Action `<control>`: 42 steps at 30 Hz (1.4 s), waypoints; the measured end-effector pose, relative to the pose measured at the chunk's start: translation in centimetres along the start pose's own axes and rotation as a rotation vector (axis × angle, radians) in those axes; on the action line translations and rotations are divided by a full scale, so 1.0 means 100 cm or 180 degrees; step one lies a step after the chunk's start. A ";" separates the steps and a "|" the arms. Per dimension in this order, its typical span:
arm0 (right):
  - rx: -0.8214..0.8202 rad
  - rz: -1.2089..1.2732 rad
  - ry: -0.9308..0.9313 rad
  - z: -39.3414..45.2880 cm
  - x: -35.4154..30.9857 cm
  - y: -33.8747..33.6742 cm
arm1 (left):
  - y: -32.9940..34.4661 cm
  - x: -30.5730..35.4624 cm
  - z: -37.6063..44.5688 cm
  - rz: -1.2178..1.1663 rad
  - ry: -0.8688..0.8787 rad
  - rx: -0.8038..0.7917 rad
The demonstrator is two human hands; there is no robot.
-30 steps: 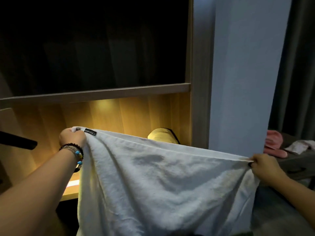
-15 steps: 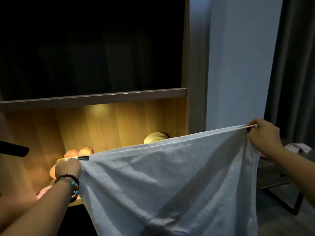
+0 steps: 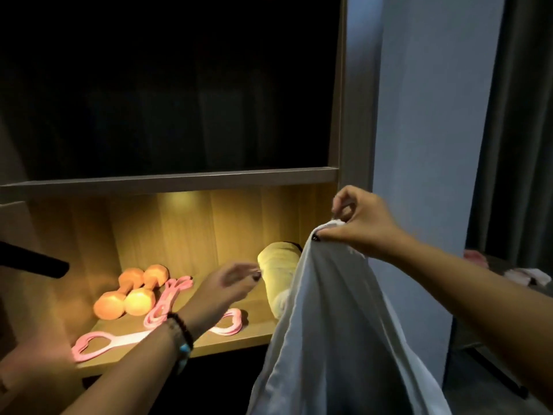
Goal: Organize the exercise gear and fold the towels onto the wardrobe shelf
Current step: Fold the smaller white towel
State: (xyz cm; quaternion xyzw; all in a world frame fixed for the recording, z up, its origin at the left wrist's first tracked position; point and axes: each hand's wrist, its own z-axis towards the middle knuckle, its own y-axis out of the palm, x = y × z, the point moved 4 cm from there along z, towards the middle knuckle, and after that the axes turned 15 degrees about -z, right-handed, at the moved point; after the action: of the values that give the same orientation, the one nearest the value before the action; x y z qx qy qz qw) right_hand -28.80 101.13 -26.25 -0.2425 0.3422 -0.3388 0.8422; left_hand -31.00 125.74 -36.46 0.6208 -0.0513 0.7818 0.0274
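Observation:
A white towel (image 3: 332, 319) hangs folded lengthwise in front of the wardrobe's right side. My right hand (image 3: 359, 220) pinches its top corners together above the lit wooden shelf (image 3: 245, 336). My left hand (image 3: 227, 284) hovers over the shelf with loose fingers and holds nothing. On the shelf lie two orange dumbbells (image 3: 128, 293), pink resistance bands (image 3: 164, 298) and a pink figure-eight stretcher (image 3: 95, 344). A rolled yellowish mat (image 3: 276, 271) sits at the shelf's right end, partly hidden by the towel.
A dark upper compartment (image 3: 167, 85) sits above the shelf. A black rod (image 3: 33, 260) juts in from the left. Right of the wardrobe stand a pale wall (image 3: 425, 115) and a dark curtain (image 3: 520, 115). Pink and white cloths (image 3: 520, 272) lie on a low dark table.
Both top corners of the towel have come together in my right hand, so the towel hangs doubled. My left hand let go and moved out over the shelf.

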 end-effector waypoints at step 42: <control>-0.0622 -0.1769 0.1153 -0.059 0.145 0.108 | -0.143 0.004 0.047 0.0416 0.0589 0.3030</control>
State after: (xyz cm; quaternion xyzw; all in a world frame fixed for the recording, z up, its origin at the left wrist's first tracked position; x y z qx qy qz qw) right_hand -21.05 96.43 -43.00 -0.3419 0.4379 -0.5585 0.6160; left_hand -25.02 139.39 -34.35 0.4879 0.2756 0.7704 -0.3041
